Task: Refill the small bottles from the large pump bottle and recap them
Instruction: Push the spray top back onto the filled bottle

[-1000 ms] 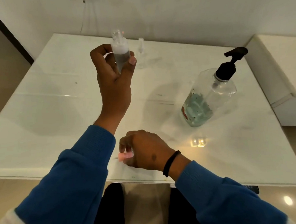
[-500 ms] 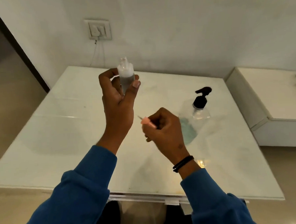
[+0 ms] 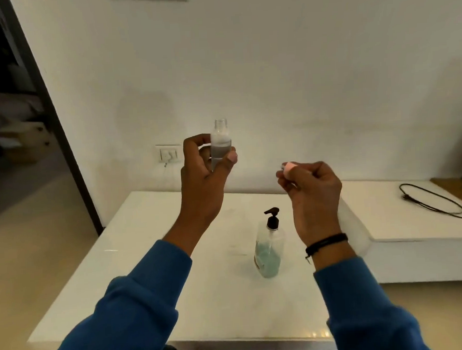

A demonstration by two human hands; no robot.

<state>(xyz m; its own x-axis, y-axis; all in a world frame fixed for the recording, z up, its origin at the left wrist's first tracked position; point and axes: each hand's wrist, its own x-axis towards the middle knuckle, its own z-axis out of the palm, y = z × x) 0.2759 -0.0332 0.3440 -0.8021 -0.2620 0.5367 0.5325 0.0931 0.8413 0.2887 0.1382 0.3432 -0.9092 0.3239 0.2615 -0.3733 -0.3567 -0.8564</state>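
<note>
My left hand [image 3: 203, 181] holds a small clear bottle [image 3: 220, 143] upright, raised high above the table; its neck is uncapped and it holds liquid in its lower part. My right hand [image 3: 312, 189] pinches a small pink cap [image 3: 289, 168] level with the bottle and to its right, apart from it. The large pump bottle [image 3: 269, 249], clear with a black pump and bluish liquid low inside, stands on the white table [image 3: 138, 273] below and between my hands.
A lower white surface [image 3: 403, 219] adjoins the table on the right with a black cable [image 3: 432, 201] lying on it. A wall socket [image 3: 169, 153] sits behind my left hand. A dark doorway [image 3: 12, 106] opens at the left.
Both hands rose well above the table and my view tilted up. My right hand carried the pink cap up and to the right, away from the bottle.
</note>
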